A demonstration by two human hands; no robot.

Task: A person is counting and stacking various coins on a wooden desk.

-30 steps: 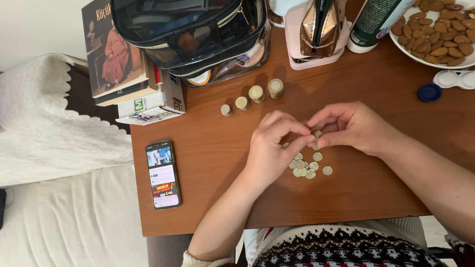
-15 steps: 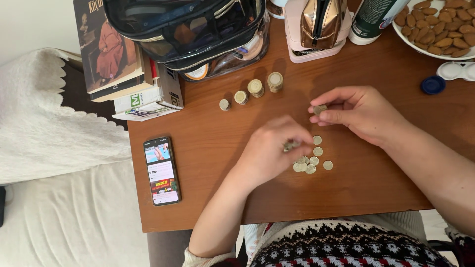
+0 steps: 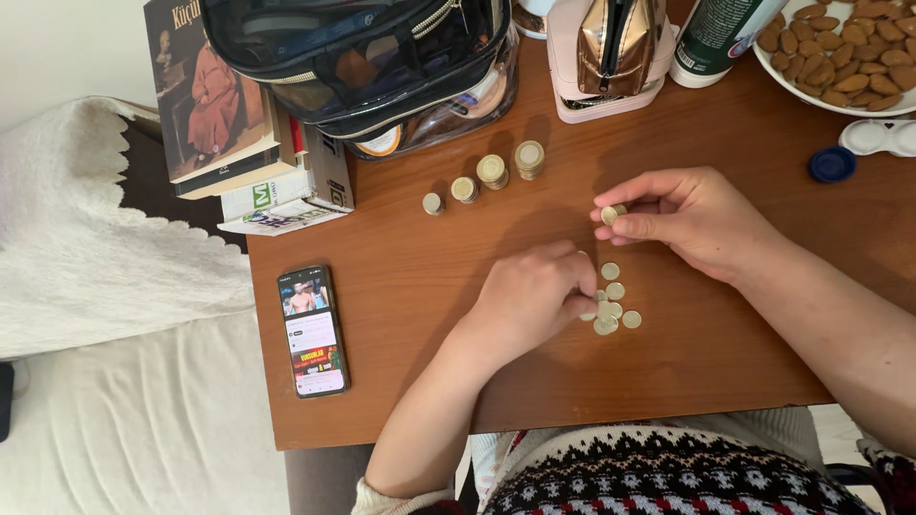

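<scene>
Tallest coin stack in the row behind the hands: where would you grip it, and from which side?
Probably grip the tallest coin stack low on its round sides, fingers on opposite edges, coming straight down from above. It stands upright at the row's right end; the next stack sits close on its left and the clear pouch behind, so side approaches look cramped.

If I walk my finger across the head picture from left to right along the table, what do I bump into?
Phone → left hand on the loose coins → right hand pinching a small coin stack → blue cap.
</scene>
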